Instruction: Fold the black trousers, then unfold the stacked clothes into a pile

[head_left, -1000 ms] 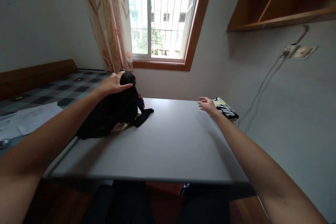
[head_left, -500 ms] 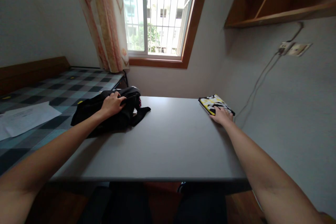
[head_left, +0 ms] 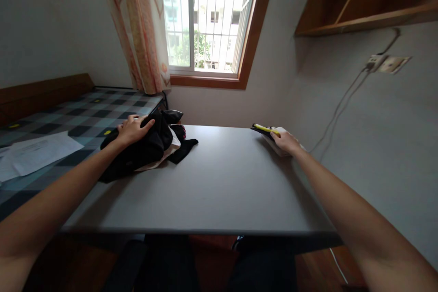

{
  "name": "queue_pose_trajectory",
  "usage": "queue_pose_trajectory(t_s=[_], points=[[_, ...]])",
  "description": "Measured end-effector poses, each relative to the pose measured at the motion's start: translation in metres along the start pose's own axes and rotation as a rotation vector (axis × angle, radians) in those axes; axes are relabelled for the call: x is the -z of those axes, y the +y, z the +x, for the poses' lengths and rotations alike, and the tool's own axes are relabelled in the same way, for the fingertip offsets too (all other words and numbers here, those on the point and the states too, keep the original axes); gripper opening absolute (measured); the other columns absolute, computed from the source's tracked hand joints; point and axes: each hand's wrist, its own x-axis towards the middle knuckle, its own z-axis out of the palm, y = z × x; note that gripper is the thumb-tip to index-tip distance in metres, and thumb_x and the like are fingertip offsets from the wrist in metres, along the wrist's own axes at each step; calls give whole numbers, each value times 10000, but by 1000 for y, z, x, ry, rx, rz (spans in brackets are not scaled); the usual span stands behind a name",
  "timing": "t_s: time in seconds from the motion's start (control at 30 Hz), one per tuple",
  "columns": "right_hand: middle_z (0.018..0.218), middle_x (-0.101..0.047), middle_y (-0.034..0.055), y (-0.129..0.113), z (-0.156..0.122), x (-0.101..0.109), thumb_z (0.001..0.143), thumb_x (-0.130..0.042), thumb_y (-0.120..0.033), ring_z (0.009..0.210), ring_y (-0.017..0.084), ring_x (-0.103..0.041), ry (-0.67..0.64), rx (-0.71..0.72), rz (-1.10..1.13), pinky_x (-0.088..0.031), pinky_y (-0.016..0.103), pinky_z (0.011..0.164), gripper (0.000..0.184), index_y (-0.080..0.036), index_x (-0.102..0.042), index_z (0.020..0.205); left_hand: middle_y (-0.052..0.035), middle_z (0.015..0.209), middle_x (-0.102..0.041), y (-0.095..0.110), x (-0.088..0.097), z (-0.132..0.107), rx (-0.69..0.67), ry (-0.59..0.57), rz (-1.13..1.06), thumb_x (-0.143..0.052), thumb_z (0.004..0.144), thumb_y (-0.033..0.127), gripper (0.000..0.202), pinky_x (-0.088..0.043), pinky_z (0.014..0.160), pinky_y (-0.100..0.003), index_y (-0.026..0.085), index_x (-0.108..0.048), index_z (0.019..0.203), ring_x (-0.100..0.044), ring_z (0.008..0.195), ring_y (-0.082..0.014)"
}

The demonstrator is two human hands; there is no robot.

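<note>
My left hand (head_left: 135, 130) lies over the top of a black cloth bag (head_left: 137, 159), fingers curled on the fabric and the thumb pointing right. The bag sits slumped at the left of the white table, its pale lining (head_left: 174, 143) showing on the right side. A black strap or flap (head_left: 185, 151) trails from it onto the table. At the far right, my right hand (head_left: 287, 141) is closed on a flat pouch-like thing (head_left: 265, 128), which is tilted, with a yellow edge and a pale side showing. Its exact kind is unclear.
A bed with a checked cover (head_left: 68, 118) adjoins the table (head_left: 212, 191) on the left, with paper sheets (head_left: 41, 153) on it. A window and curtain (head_left: 143, 32) are behind. On the right wall hang a wooden shelf (head_left: 359, 23) and a socket with cables (head_left: 376, 61).
My left hand has shifted left on the bag, and more of the pale lining shows. My right hand has tilted the patterned flat thing, so its patterned face is mostly hidden.
</note>
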Motion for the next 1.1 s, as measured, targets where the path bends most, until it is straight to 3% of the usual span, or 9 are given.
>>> queue_pose_trajectory(t_s=[0.1,0.2,0.37,0.47,0.53,0.6,0.8,0.97,1.1], points=[[1022,-712,165,-26,-4,8,929,-436,-457,971,282,-658,-47,97,95,-478,330,797,444,-135,-713,1057,-164,1422,-407,26,0,-13,-97,236,-8,-332,882,678,676,-315,1010,-601,234,-558,1337,-374,1288,-426],[832,-717,123,-56,-14,16,906,-500,-398,810,245,-673,-121,126,323,-498,301,713,363,-116,-727,880,-127,1321,-490,59,-3,-28,-296,313,-94,-398,910,579,517,-357,1006,-534,244,-639,1221,-428,1233,-362],[820,-704,70,-103,-44,35,881,-564,-442,737,173,-655,-256,237,1070,-547,298,694,313,-152,-681,888,-85,1213,-568,113,-27,-52,-551,2,-279,-493,894,502,390,-378,1023,-463,249,-661,1138,-509,1158,-277],[900,-710,58,-124,-59,51,859,-580,-507,854,183,-665,-305,398,1407,-555,319,769,345,-200,-652,999,-121,1289,-533,141,-46,-68,-655,-202,-458,-639,789,526,670,-402,1013,-421,229,-490,1371,-519,1188,-276],[917,-709,58,-131,-63,59,875,-533,-522,886,198,-663,-287,437,1510,-560,343,779,371,-217,-628,1064,-137,1298,-528,158,-55,-76,-645,-217,-625,-718,729,485,918,-432,973,-386,223,-282,1494,-534,1176,-260],[914,-705,68,-131,-61,61,898,-483,-466,850,202,-666,-259,395,1477,-566,366,764,353,-202,-618,1089,-123,1243,-563,171,-58,-80,-588,-159,-772,-728,733,421,951,-473,884,-338,227,-217,1512,-582,1079,-221],[1101,-674,137,-110,-56,34,741,-646,-216,995,240,-641,23,302,675,-503,385,913,400,-142,-641,1134,-40,871,-661,174,-52,-70,-603,-200,-682,-686,763,398,437,-476,694,-282,181,-648,1140,-604,758,-166],[1168,-674,117,-122,-83,-2,809,-655,-416,1048,247,-637,-278,599,391,-494,334,898,420,-189,-651,1163,-23,718,-660,171,-62,-70,-657,-430,-589,-574,821,542,416,-453,628,-264,170,-718,940,-602,668,-166],[1160,-681,114,-141,-96,-22,821,-638,-326,1021,275,-644,-221,592,216,-489,358,854,385,-225,-638,1193,-70,820,-666,172,-75,-76,-602,-423,-459,-575,796,595,451,-484,682,-285,160,-693,777,-633,774,-211]])
